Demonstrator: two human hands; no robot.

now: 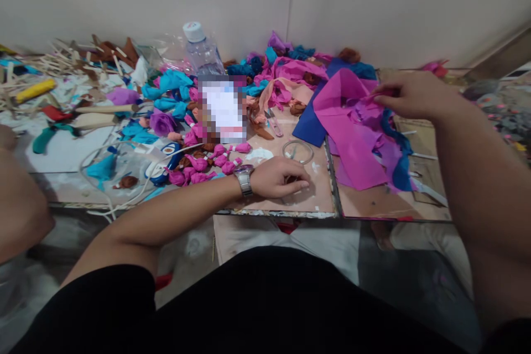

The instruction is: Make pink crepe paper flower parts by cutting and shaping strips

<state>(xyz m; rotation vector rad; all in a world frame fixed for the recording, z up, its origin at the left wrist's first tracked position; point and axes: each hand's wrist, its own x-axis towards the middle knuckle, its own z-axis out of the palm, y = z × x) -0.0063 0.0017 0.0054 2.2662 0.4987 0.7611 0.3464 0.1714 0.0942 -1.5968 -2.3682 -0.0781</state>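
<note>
Grip pinched on the edge of a pink paper sheet (352,141) atop the tabletop's (315,193) right-side pile (392,152), the right hand (409,97) seems to be picking 1 out, which needs a clean peel; the left hand (280,177) rests curled, grip unclear.

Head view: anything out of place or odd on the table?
A water bottle leans askew among the paper scraps at the back, and a white cable straggles over the left board's front edge. Nothing looks spilled.

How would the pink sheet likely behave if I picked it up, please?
Probably floppy: the pink sheet lies creased and draped, not flat. Likely light, thin like the pink strip the right hand pinches. It may tear; purple scraps beside it look ragged.
</note>
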